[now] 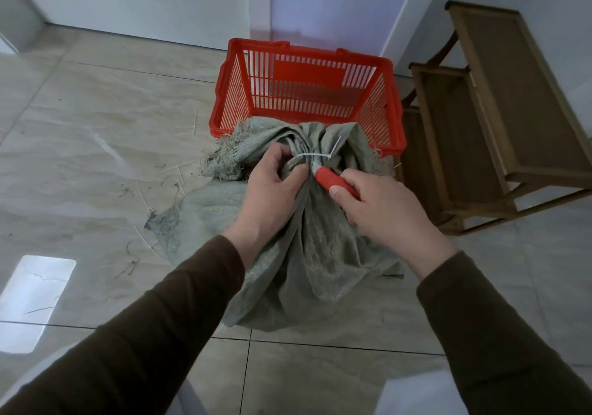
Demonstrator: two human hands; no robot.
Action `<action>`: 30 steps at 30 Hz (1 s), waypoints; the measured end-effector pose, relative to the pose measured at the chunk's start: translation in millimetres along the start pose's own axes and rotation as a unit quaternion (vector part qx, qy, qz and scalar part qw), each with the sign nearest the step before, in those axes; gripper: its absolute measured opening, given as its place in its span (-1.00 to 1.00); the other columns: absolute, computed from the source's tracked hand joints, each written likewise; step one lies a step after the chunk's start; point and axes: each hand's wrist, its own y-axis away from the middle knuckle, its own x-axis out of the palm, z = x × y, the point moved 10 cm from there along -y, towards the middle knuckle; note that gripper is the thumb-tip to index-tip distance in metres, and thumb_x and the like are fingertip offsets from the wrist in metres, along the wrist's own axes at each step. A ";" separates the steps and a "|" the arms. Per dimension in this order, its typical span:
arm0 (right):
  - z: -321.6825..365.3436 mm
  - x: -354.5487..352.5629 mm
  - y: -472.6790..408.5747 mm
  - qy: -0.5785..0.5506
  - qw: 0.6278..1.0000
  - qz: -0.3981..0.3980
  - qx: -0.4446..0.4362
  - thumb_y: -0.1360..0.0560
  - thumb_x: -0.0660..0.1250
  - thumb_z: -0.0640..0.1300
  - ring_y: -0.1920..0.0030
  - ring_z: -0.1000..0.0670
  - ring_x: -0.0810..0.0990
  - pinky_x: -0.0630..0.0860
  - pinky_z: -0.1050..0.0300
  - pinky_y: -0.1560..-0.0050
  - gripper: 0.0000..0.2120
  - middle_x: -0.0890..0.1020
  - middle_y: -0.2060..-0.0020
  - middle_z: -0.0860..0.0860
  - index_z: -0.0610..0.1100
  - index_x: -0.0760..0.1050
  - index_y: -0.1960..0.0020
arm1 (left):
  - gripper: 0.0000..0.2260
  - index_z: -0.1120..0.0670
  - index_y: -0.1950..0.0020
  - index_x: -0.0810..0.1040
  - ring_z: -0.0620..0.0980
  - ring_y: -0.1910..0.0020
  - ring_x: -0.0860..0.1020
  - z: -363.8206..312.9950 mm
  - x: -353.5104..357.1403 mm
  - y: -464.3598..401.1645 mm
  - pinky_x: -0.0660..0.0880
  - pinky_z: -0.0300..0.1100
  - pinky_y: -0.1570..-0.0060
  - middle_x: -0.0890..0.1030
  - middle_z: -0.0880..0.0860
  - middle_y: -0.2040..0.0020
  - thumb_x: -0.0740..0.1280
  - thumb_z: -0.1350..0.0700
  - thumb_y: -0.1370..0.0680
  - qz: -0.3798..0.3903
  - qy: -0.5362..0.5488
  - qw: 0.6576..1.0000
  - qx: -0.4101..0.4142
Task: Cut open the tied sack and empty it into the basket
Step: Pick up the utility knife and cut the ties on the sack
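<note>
Pale glossy floor tiles (96,145) carry everything, so you are working low, with the sack (307,254) slumped right in front of you and its gathered neck leaning against the near rim of the red basket (307,94). That sack is a worn grey-green woven bag, frayed along its open edge, its fabric pulled into tight pleats under a white zip tie (315,157) whose free tail sticks up toward the basket. The tie looks uncut as yet.

Your left hand (272,190) is clenched around the neck just below the tie; your right hand (384,212) is closed on a red-handled cutter (336,183), its tip right at the tie. Whether the blade is already under the band is too small to tell.

To do this step well, I'd say keep the left fingers behind the cut line and pull the neck taut so the band stands a little off the cloth. Slip the blade under the tie alone and cut away from your left thumb, not into the fabric.

Loose straw and fibres (141,254) lie scattered to your left. A wooden shelf rack (499,110) stands beside the basket on the right, close enough to crowd your tipping room.
</note>
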 end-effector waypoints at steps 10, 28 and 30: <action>-5.8 -14.8 11.1 0.089 0.994 -0.062 0.032 -0.70 0.12 0.19 0.39 0.06 0.50 0.25 0.11 0.41 -0.70 0.53 0.34 0.11 0.06 0.45 0.09 | -0.84 -0.01 0.08 0.41 -0.13 0.33 0.43 -18.0 9.1 7.0 0.41 -0.03 0.30 0.49 -0.09 0.29 0.40 0.12 -0.57 -0.020 -0.189 0.977 0.099; -14.7 -29.8 13.1 0.050 0.990 -0.119 0.056 -0.69 0.14 0.20 0.42 0.10 0.48 0.25 0.16 0.42 -0.64 0.50 0.38 0.11 0.09 0.33 0.24 | -0.76 -0.05 0.16 0.37 -0.20 0.37 0.42 -38.6 32.4 18.2 0.18 -0.25 0.40 0.42 -0.16 0.36 0.32 0.15 -0.65 0.018 -0.310 0.936 0.167; -10.5 -30.9 15.2 0.054 0.990 -0.123 0.047 -0.70 0.14 0.19 0.41 0.12 0.48 0.24 0.16 0.41 -0.65 0.51 0.36 0.12 0.10 0.33 0.22 | -0.77 -0.04 0.17 0.38 -0.13 0.37 0.42 -41.5 34.8 18.7 0.24 -0.21 0.40 0.44 -0.13 0.36 0.32 0.16 -0.64 0.014 -0.311 0.933 0.183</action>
